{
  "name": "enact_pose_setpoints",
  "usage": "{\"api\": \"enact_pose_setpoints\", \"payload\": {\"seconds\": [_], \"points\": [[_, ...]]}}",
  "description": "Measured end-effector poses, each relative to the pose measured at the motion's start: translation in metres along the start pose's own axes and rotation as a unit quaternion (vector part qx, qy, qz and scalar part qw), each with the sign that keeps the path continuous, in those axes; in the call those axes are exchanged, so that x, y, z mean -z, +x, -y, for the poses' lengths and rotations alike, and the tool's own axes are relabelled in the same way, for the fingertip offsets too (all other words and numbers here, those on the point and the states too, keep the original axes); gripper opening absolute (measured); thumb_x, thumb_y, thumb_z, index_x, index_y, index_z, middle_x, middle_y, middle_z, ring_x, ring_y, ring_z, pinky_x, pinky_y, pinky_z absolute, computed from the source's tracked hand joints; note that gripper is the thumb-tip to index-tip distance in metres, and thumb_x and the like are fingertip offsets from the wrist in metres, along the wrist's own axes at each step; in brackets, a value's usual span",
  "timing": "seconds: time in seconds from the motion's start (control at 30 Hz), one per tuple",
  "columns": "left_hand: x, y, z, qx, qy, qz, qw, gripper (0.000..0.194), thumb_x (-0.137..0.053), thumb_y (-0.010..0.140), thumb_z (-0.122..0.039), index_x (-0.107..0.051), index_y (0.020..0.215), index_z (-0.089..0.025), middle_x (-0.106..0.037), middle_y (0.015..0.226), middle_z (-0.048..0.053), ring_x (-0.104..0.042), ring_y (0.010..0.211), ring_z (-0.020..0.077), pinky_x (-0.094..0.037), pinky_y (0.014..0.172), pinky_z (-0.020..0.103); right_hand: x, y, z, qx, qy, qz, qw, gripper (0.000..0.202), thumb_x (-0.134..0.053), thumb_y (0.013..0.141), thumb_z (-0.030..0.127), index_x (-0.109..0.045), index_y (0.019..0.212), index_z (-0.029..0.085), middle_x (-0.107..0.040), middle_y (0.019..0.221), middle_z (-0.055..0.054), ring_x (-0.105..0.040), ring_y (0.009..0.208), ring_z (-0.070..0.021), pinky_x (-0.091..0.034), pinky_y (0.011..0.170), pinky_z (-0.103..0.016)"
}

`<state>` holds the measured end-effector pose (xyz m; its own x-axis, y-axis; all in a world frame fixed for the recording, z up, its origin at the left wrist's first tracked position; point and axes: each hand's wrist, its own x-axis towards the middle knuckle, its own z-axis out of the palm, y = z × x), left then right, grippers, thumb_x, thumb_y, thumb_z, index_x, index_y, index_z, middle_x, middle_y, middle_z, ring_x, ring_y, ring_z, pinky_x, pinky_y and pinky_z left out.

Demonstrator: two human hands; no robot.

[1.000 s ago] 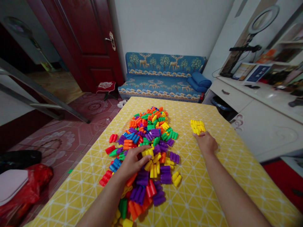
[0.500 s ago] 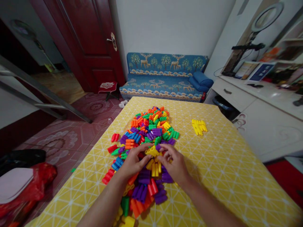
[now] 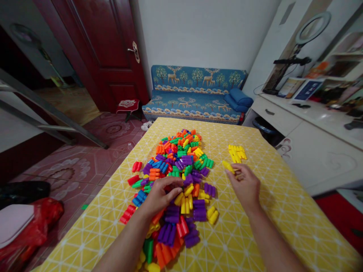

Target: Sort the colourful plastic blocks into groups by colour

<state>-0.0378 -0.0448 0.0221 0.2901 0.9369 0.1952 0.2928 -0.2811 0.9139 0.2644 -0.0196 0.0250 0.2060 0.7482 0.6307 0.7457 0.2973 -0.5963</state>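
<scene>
Many plastic tube pieces in purple, orange, red, green, blue and yellow lie in a long pile (image 3: 170, 166) down the middle of the table. My right hand (image 3: 245, 185), right of the pile, pinches a yellow piece (image 3: 228, 166) at its fingertips, above the cloth. Just beyond it, a small group of yellow pieces (image 3: 237, 153) lies side by side. My left hand (image 3: 163, 194) rests over the pile, fingers curled, thumb near yellow pieces (image 3: 185, 200); whether it grips anything is hidden.
A yellow patterned cloth (image 3: 255, 234) covers the table. Behind it stands a blue sofa (image 3: 195, 94). At the right is a white cabinet (image 3: 314, 147) with a ring light (image 3: 313, 28). A red stool (image 3: 128, 105) stands near the door, and a metal ladder (image 3: 53, 113) is at left.
My right hand has moved right, away from the pile and my left hand, with a yellow piece in its fingers. My left hand stays over the pile. The view has shifted slightly.
</scene>
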Motion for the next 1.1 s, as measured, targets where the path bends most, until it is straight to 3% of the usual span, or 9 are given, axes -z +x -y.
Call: {"api": "enact_pose_setpoints", "payload": {"seconds": [0.07, 0.13, 0.2, 0.27, 0.4, 0.5, 0.73, 0.9, 1.1], "points": [[-0.001, 0.000, 0.000, 0.001, -0.001, 0.000, 1.000, 0.024, -0.063, 0.088, -0.034, -0.070, 0.102, -0.016, -0.074, 0.093, 0.008, -0.069, 0.083, 0.0190, -0.053, 0.074, 0.026, 0.018, 0.009, -0.049, -0.033, -0.161, -0.036, 0.986, 0.019, -0.061, 0.082, 0.034, -0.062, 0.092, 0.018, -0.064, 0.096, -0.005, -0.058, 0.069, -0.0138, -0.043, 0.064, -0.027], [-0.001, 0.001, 0.000, 0.000, 0.010, 0.001, 1.000, 0.023, -0.062, 0.088, -0.033, -0.071, 0.101, -0.016, -0.074, 0.092, 0.008, -0.069, 0.082, 0.0188, -0.053, 0.073, 0.026, 0.031, 0.010, -0.089, -0.086, -0.288, 0.008, 0.954, 0.022, -0.059, 0.081, 0.037, -0.065, 0.093, 0.019, -0.063, 0.099, -0.007, -0.056, 0.069, -0.0163, -0.040, 0.060, -0.028], [-0.001, 0.001, 0.000, -0.003, 0.028, 0.004, 1.000, 0.022, -0.062, 0.088, -0.032, -0.072, 0.098, -0.016, -0.075, 0.091, 0.007, -0.069, 0.082, 0.0184, -0.052, 0.072, 0.025, 0.037, 0.004, -0.116, -0.098, -0.330, 0.064, 0.937, 0.029, -0.057, 0.080, 0.042, -0.066, 0.095, 0.019, -0.061, 0.097, -0.009, -0.055, 0.071, -0.0185, -0.040, 0.060, -0.029], [-0.001, 0.001, 0.000, -0.006, 0.034, 0.008, 0.999, 0.021, -0.062, 0.088, -0.032, -0.072, 0.097, -0.016, -0.075, 0.091, 0.007, -0.069, 0.082, 0.0183, -0.052, 0.071, 0.024, 0.036, -0.003, -0.130, -0.074, -0.300, 0.078, 0.948, 0.035, -0.053, 0.081, 0.045, -0.066, 0.096, 0.017, -0.061, 0.095, -0.010, -0.055, 0.074, -0.0191, -0.042, 0.065, -0.030], [0.000, 0.002, 0.002, -0.009, 0.034, 0.009, 0.999, 0.021, -0.061, 0.089, -0.032, -0.072, 0.097, -0.017, -0.075, 0.092, 0.007, -0.069, 0.083, 0.0181, -0.052, 0.072, 0.024, 0.020, 0.002, -0.145, -0.043, -0.225, 0.030, 0.973, 0.036, -0.048, 0.080, 0.045, -0.067, 0.085, 0.014, -0.061, 0.080, -0.010, -0.055, 0.074, -0.0207, -0.044, 0.070, -0.032], [0.000, 0.003, 0.002, -0.013, 0.048, 0.011, 0.999, 0.020, -0.061, 0.089, -0.031, -0.073, 0.096, -0.017, -0.075, 0.093, 0.007, -0.069, 0.085, 0.0184, -0.052, 0.075, 0.025, 0.008, 0.018, -0.155, -0.059, -0.208, -0.015, 0.976, 0.036, -0.050, 0.078, 0.047, -0.065, 0.077, 0.014, -0.059, 0.068, -0.009, -0.053, 0.071, -0.0220, -0.042, 0.068, -0.034], [0.001, 0.003, 0.001, -0.011, 0.056, 0.014, 0.998, 0.020, -0.060, 0.089, -0.030, -0.073, 0.096, -0.017, -0.075, 0.094, 0.008, -0.069, 0.087, 0.0189, -0.052, 0.076, 0.026, -0.017, 0.046, -0.168, -0.086, -0.200, -0.070, 0.974, 0.026, -0.059, 0.074, 0.042, -0.059, 0.067, 0.017, -0.059, 0.064, -0.008, -0.052, 0.070, -0.0218, -0.043, 0.069, -0.034], [0.000, 0.003, 0.001, -0.013, 0.057, 0.014, 0.998, 0.020, -0.060, 0.089, -0.030, -0.073, 0.096, -0.017, -0.075, 0.093, 0.007, -0.069, 0.086, 0.0184, -0.053, 0.075, 0.026, -0.020, 0.042, -0.169, -0.105, -0.182, -0.090, 0.974, 0.023, -0.057, 0.073, 0.038, -0.062, 0.065, 0.017, -0.063, 0.068, -0.009, -0.056, 0.074, -0.0224, -0.045, 0.072, -0.034], [0.001, 0.003, 0.002, -0.011, 0.058, 0.016, 0.998, 0.019, -0.061, 0.089, -0.029, -0.073, 0.096, -0.018, -0.075, 0.094, 0.007, -0.069, 0.087, 0.0182, -0.052, 0.076, 0.026, -0.018, 0.038, -0.178, -0.135, -0.159, -0.095, 0.973, 0.027, -0.053, 0.071, 0.037, -0.067, 0.070, 0.015, -0.066, 0.069, -0.008, -0.057, 0.065, -0.0199, -0.046, 0.067, -0.032]]}}
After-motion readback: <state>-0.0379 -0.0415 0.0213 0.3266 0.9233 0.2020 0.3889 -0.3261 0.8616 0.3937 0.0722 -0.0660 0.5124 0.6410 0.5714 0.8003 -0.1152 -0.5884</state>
